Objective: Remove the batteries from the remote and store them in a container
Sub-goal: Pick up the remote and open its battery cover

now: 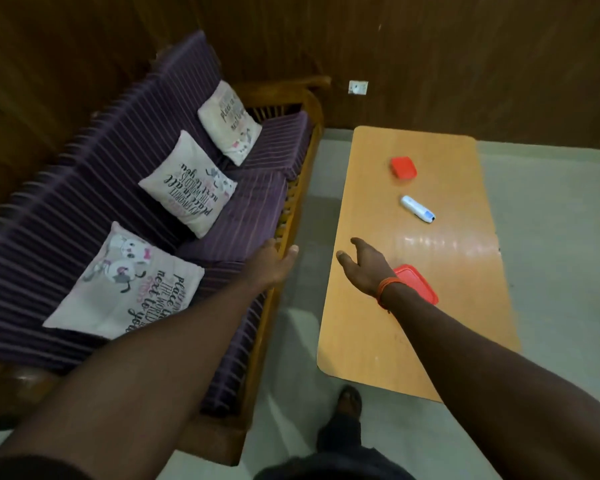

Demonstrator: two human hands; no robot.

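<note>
- Over by the wooden edge of the sofa [125, 209], on the left, is our left hand [278, 261]. It is open with loose fingers and holds nothing. We cannot tell if it touches the wood. It is well away from the job, so we might try the job with one hand and fumble.
- Our right hand [364, 268] hangs over the near left part of the table [368, 348]. It is open too, with the fingers a bit spread, and there is nothing in it.
- A small red box [403, 167] sits at the far end of the table. We cannot tell if it is open. It is well apart from us, so loose batteries could drop on the way there.
- The remote [417, 208] lies in the middle of the table, between the two red things, not yet picked up. The tabletop looks shiny, so a fast grab could make it slide. If we open it away from the table, the batteries could fall and roll under the sofa.
- A flat red thing [420, 285] lies just beside our right wrist, partly hidden. It may be a lid or a low box. Our arm could bump it.
</note>
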